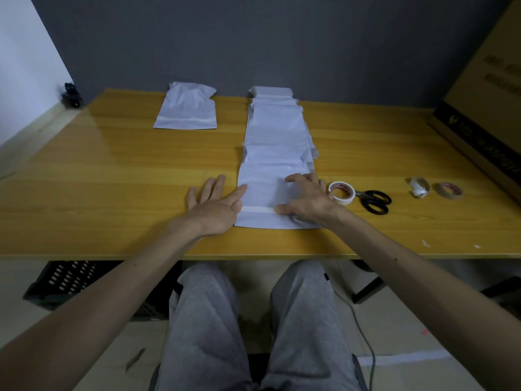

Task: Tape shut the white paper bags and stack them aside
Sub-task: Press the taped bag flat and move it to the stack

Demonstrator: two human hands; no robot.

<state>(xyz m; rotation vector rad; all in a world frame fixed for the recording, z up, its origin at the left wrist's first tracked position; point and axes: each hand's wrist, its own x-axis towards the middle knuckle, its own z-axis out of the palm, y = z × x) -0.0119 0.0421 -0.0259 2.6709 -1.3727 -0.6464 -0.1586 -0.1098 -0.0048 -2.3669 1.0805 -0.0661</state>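
A white paper bag point(265, 193) lies flat at the table's front middle, with a strip of tape point(258, 211) across its near end. It tops a stack of white bags point(277, 128) reaching toward the wall. My left hand point(215, 206) lies flat with straight fingers at the bag's left edge, its thumb touching the tape. My right hand point(308, 200) rests with spread fingers on the bag's right side, thumb at the tape's right end. A taped white bag point(187, 110) lies apart at the back left. A roll of white tape point(342, 192) sits just right of my right hand.
Black-handled scissors point(373, 200) lie right of the tape roll. Further right are a small white tape core point(418, 187) and a brownish tape roll point(448, 190). A big cardboard box point(485, 108) stands at the right. A black object point(72, 95) sits at the back left corner.
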